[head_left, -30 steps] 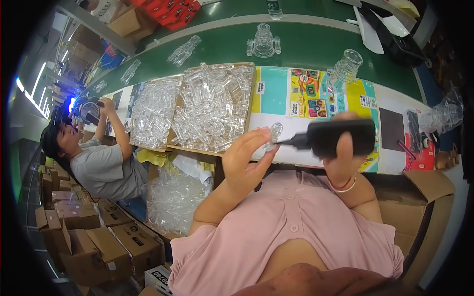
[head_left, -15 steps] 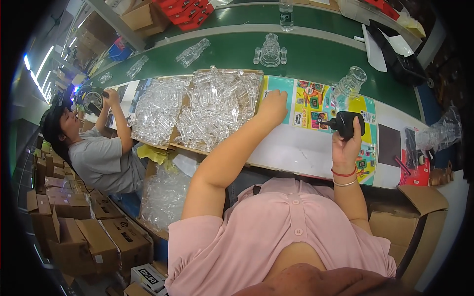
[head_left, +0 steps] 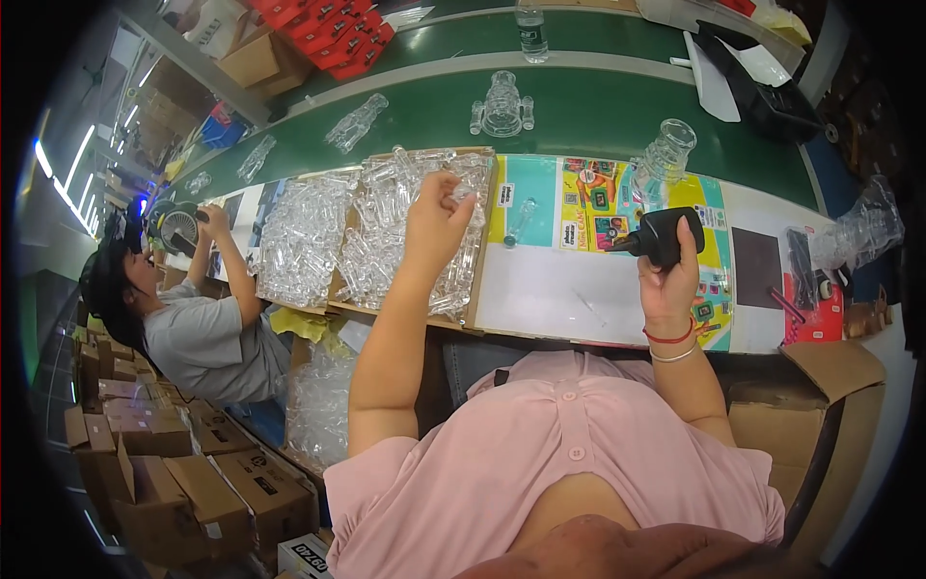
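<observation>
The pink shirt (head_left: 569, 420) is nearest, below both hands. An open carton (head_left: 834, 369) stands to the right of and nearer than the right hand. A plastic bag (head_left: 323, 400) lies below and to the left of the left hand.

The right hand (head_left: 670, 285) is clamped on the black bottle (head_left: 672, 236), which is held above the board (head_left: 540, 280). The nozzle (head_left: 625, 244) points left, toward the left hand. A red band (head_left: 668, 336) and a bangle (head_left: 672, 356) encircle the right wrist.

The left hand (head_left: 434, 227) is over the box (head_left: 482, 241) of clear parts (head_left: 405, 256), fingers curled. A clear piece (head_left: 463, 194) shows at the thumb and fingertips; whether they are clamped on it cannot be told. A second lot of parts (head_left: 301, 241) lies left of the left hand. A loose tube (head_left: 522, 222) lies on the board, between the hands.

Just beyond the right hand, a clear vessel (head_left: 666, 159) stands on the board; another (head_left: 863, 236) is tilted, well to the right. Beyond the left hand, a vessel with two side tubes (head_left: 502, 106) stands on the green bench (head_left: 598, 111). Farther left, a co-worker (head_left: 198, 333) holds a fan (head_left: 178, 229). A water bottle (head_left: 531, 37) stands farthest beyond.
</observation>
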A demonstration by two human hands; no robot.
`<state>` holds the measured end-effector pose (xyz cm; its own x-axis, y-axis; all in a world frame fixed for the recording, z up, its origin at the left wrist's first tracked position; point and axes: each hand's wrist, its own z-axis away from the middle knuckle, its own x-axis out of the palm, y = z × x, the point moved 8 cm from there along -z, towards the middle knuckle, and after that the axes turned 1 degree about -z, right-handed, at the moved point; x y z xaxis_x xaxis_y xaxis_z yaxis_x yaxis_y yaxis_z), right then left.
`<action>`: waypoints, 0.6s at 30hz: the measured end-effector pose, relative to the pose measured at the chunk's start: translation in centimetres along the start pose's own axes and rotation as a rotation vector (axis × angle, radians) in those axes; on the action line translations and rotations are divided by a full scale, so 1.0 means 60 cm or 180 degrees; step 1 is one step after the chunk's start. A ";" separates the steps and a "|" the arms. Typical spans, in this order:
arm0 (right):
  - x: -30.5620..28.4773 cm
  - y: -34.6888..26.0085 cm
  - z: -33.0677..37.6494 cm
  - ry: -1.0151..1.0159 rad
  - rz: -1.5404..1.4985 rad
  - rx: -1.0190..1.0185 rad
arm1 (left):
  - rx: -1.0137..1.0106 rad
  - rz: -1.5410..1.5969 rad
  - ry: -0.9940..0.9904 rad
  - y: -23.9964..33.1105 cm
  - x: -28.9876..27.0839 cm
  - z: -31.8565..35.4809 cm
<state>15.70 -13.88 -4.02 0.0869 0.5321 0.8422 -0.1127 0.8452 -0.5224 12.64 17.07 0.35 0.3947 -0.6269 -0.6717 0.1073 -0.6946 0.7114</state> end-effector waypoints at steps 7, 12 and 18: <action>0.091 -0.041 0.051 -0.0414 0.0097 -0.0556 | 0.1004 0.2113 0.0068 0.121 -0.017 0.144; 0.169 -0.056 0.109 -0.1718 0.1118 -0.1134 | 0.0829 0.3048 0.0046 0.122 -0.003 0.203; 0.182 -0.060 0.128 -0.1651 0.1605 -0.1562 | 0.1337 0.2803 0.0047 0.141 -0.008 0.218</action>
<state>9.47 -11.49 8.08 -0.3333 0.8595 0.3874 0.4329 0.5045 -0.7470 1.42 6.89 4.02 0.1895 -0.9794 0.0696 -0.5645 -0.0507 0.8239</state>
